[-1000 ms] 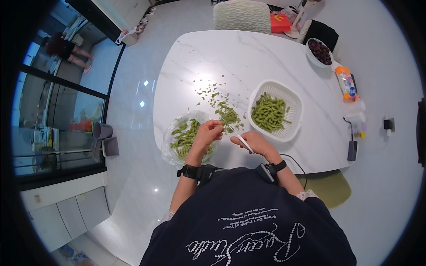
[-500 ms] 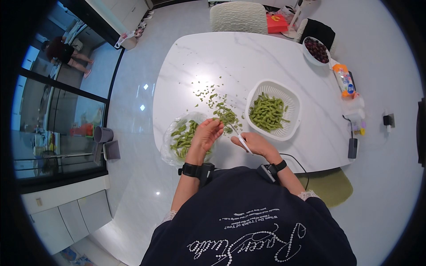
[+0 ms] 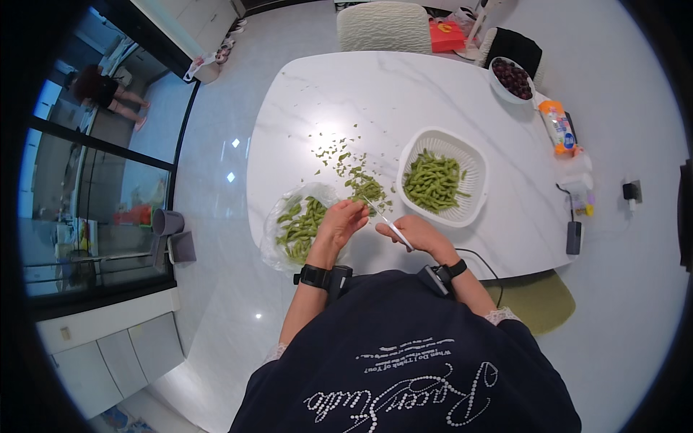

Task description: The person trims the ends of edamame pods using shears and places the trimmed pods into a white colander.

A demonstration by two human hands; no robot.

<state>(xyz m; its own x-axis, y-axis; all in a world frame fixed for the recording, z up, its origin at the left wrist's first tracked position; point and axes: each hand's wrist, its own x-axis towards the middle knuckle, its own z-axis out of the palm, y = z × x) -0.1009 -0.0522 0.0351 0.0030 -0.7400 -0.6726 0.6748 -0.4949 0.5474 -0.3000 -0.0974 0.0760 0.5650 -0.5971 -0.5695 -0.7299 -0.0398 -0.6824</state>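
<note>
Right hand (image 3: 421, 237): grip closed round the white-handled scissors (image 3: 398, 236), blades pointed at the left fingertips. Left hand (image 3: 342, 222): fingers narrowed just by the blade tips; whether a pod is pinched there cannot be told.

Status, judged: part-way. Green pods are split between the clear plastic bag (image 3: 272, 249) at left and the white basket (image 3: 484, 189) at right. Basket pods (image 3: 433, 185) are taken as done, bag pods (image 3: 297, 232) as left. Counts can't be read. Small green clippings (image 3: 364, 186) are heaped just past the hands and scattered farther out.

Room: the bag is set at the table's (image 3: 317, 86) left edge, seemingly overhanging it; near edge is close to the body. Hands are boxed between bag and basket, with a gap left on the basket side. More marble top is offered beyond the basket, toward the fruit bowl (image 3: 511, 81).
</note>
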